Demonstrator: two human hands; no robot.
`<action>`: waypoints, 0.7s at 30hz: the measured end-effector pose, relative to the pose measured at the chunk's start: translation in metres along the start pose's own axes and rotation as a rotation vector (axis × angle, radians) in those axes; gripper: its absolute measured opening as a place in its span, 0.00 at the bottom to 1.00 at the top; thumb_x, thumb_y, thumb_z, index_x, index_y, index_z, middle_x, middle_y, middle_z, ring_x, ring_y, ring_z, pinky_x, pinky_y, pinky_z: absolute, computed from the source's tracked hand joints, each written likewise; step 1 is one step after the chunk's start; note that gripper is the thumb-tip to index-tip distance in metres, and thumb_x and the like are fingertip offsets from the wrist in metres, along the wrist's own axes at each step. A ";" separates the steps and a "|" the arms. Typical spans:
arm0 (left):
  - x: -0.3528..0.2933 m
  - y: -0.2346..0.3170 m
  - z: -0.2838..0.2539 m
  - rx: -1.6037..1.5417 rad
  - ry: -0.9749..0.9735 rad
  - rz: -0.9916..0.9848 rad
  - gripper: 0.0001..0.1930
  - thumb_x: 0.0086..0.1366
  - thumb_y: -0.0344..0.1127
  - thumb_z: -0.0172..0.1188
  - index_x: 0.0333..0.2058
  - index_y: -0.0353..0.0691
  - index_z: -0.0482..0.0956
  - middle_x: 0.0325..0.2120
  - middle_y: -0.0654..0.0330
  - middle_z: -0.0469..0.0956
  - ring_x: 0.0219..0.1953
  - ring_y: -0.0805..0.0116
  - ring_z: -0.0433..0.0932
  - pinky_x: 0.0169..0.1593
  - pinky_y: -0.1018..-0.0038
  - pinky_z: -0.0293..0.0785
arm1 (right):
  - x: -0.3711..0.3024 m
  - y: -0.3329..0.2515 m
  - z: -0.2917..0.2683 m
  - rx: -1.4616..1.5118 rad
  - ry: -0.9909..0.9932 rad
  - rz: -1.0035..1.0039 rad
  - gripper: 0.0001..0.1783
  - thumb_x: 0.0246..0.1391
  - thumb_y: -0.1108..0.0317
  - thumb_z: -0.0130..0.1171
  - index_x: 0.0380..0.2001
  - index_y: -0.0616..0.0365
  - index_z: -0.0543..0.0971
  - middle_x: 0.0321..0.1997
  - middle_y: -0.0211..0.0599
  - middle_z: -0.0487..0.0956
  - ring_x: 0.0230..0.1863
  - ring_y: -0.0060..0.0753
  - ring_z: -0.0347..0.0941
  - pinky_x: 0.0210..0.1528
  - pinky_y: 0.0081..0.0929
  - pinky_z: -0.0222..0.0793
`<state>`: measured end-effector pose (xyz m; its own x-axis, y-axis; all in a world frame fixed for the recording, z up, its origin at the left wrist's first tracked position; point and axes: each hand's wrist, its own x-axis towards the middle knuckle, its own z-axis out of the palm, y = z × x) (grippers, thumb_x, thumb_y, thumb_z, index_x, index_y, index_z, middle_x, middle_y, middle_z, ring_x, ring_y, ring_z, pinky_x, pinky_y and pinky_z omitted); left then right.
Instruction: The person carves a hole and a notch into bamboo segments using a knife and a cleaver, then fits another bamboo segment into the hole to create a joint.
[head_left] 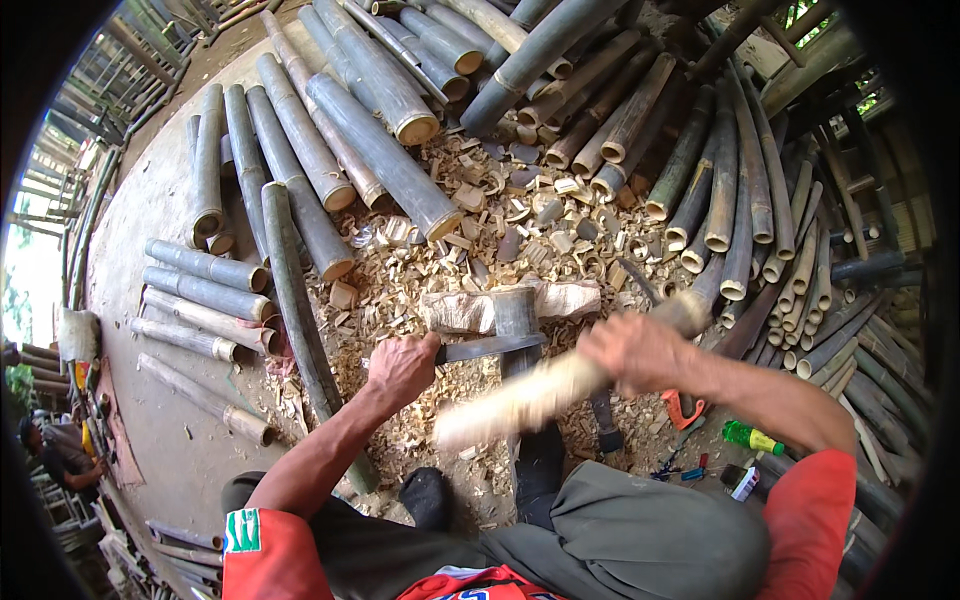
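Observation:
My left hand is closed round the handle of a large knife. The knife's dark blade points right and lies across a short grey bamboo piece, which rests against a rough, chipped wooden block. A thick, pale wooden club is gripped in my right hand. The club is smeared by motion and slants down to the left, its thick end nearer my knees than the blade. Where the blade's edge meets the bamboo is hard to make out.
Bamboo chips cover the ground around the block. Bamboo poles lie in stacks ahead and on both sides; one long pole slants beside my left arm. An orange-handled tool and a green bottle lie at right. Another person sits far left.

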<state>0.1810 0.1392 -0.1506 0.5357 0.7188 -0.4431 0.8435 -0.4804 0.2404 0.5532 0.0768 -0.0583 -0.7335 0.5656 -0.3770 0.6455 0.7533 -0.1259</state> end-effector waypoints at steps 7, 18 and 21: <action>0.008 -0.002 0.007 0.004 0.001 -0.007 0.08 0.71 0.32 0.55 0.44 0.38 0.79 0.24 0.51 0.82 0.21 0.58 0.81 0.23 0.58 0.75 | 0.000 0.044 0.005 -0.135 0.111 0.106 0.35 0.34 0.64 0.84 0.48 0.57 0.78 0.43 0.35 0.85 0.41 0.38 0.84 0.43 0.40 0.85; 0.006 -0.004 0.011 0.052 0.031 -0.014 0.09 0.74 0.31 0.51 0.48 0.37 0.76 0.29 0.50 0.83 0.22 0.60 0.80 0.23 0.62 0.75 | 0.004 0.033 0.000 -0.040 0.007 0.105 0.38 0.40 0.61 0.83 0.53 0.59 0.77 0.47 0.45 0.84 0.46 0.42 0.84 0.52 0.44 0.84; 0.006 -0.001 0.009 0.037 -0.005 -0.013 0.08 0.75 0.33 0.51 0.47 0.37 0.76 0.30 0.49 0.83 0.22 0.61 0.79 0.23 0.62 0.75 | -0.004 0.008 -0.005 -0.009 0.279 -0.247 0.26 0.42 0.61 0.78 0.45 0.54 0.80 0.37 0.33 0.83 0.40 0.37 0.83 0.43 0.39 0.85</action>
<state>0.1831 0.1393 -0.1616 0.5245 0.7227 -0.4502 0.8482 -0.4896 0.2021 0.5602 0.0824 -0.0528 -0.8976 0.4349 -0.0712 0.4405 0.8809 -0.1729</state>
